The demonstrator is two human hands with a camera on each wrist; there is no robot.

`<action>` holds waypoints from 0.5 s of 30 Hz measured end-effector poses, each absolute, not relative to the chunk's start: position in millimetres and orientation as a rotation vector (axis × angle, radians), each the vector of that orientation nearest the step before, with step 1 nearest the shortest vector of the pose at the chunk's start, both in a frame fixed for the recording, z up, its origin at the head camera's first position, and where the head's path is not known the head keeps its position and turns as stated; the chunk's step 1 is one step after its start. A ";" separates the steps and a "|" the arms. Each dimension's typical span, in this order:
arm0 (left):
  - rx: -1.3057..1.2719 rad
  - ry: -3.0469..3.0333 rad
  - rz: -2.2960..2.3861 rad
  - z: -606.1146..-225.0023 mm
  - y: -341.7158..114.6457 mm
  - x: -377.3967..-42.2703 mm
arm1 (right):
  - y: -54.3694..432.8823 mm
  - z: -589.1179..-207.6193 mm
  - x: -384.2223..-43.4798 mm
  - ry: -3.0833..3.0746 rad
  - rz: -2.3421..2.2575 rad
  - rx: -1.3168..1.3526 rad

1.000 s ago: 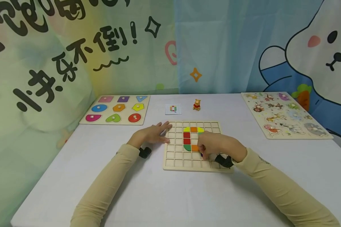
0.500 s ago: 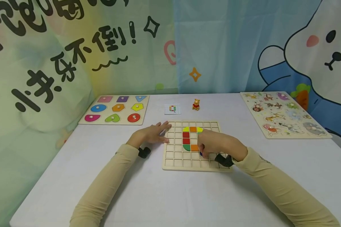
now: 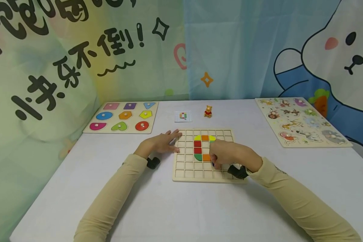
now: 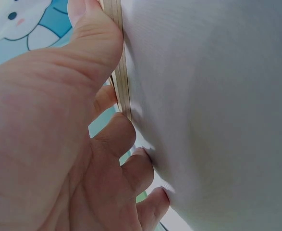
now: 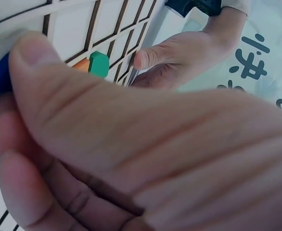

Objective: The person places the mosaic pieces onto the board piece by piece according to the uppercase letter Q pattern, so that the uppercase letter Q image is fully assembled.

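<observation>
A wooden grid board [image 3: 184, 170] lies on the white table. Colored pieces sit in its cells: red squares [image 3: 197, 147], orange squares [image 3: 206, 157], a green rounded piece [image 3: 198, 157] and yellow rounded pieces [image 3: 197, 137]. My left hand [image 3: 161, 143] rests at the board's left edge with fingers spread, thumb and fingertips touching the rim [image 4: 120, 72]. Over the right half of the grid, my right hand [image 3: 228, 153] pinches a blue piece [image 5: 0, 76] between thumb and forefinger, low at the cells beside the lower orange square. Its shape is mostly hidden, as are the cells under the hand.
Behind the board are a small printed card [image 3: 183, 116] and a bear figurine [image 3: 208, 111]. A shape puzzle board [image 3: 109, 117] lies at the back left. An animal puzzle board [image 3: 302, 122] lies at the back right, near the fabric backdrop [image 3: 230, 50].
</observation>
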State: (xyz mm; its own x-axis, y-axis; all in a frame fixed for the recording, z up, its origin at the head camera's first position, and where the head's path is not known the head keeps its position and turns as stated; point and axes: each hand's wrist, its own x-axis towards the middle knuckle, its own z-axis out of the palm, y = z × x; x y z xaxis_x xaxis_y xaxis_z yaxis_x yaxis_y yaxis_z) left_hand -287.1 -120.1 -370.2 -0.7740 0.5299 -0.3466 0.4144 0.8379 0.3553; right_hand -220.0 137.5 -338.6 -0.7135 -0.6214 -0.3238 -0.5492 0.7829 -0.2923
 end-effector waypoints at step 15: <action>0.702 2.575 0.371 -370.1 -118.9 -286.4 | 142.7 -339.7 -223.3 2.546 -0.268 -0.854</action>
